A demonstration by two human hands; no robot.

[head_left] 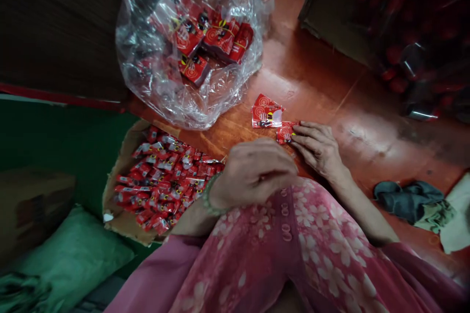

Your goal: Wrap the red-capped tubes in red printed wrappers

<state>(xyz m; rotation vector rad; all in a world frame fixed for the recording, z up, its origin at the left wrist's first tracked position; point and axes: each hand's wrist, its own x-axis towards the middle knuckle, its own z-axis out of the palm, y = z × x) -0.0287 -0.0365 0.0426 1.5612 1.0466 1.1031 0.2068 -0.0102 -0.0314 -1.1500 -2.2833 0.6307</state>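
Observation:
My right hand [317,150] rests low over the orange-brown table, its fingertips on a small red printed wrapper [285,133]. Just beyond it lie a few more flat red wrappers [265,111], fanned and overlapping, with white, yellow and black print. My left hand [257,172], with a pale green bead bracelet at the wrist, is in front of my body, slightly blurred. Its fingers are curled towards the thumb, and whatever is between them is hidden. Left of that wrist, a cardboard box [114,205] holds many small red wrapped pieces [165,181].
A clear plastic bag [205,112] with banded stacks of red wrappers [222,36] lies at the back. A carton [330,34] and dark red bagged items [404,49] stand at right. Dark cloth [407,200] lies at lower right; a pale green sack [77,249] sits at left.

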